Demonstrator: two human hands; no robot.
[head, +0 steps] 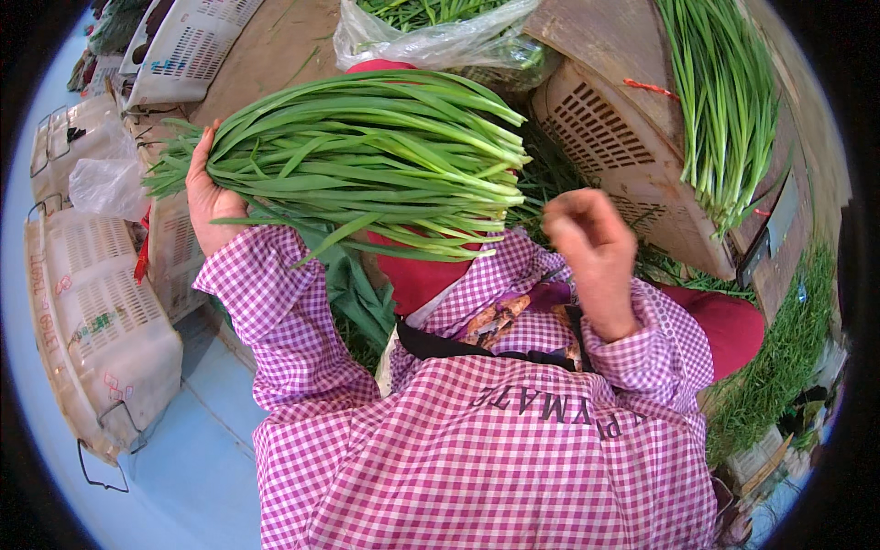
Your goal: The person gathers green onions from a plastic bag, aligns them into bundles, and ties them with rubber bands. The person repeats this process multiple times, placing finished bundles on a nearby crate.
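A large bunch of Chinese chives (371, 165) lies across in front of me, its pale cut ends to the right. My left hand (213, 199) holds it near the leafy tips, with the thumb or a finger showing at the edge. My right hand (595, 254) is raised just right of the pale ends, apart from them, blurred, with its fingers curled; nothing shows in it. Another chive bunch (729, 110) lies on a board at the upper right. By its cut ends rests a knife (773, 223) with a dark handle. A red tie (650, 87) sticks out beside that bunch.
A clear plastic bag (440, 48) of greens stands at the top. Beneath the board is a plastic crate (605, 137). Stacked white crates (103, 316) with wire handles are at the left, under a crumpled plastic bag (110, 189). Loose green leaves (770, 371) cover the ground at right.
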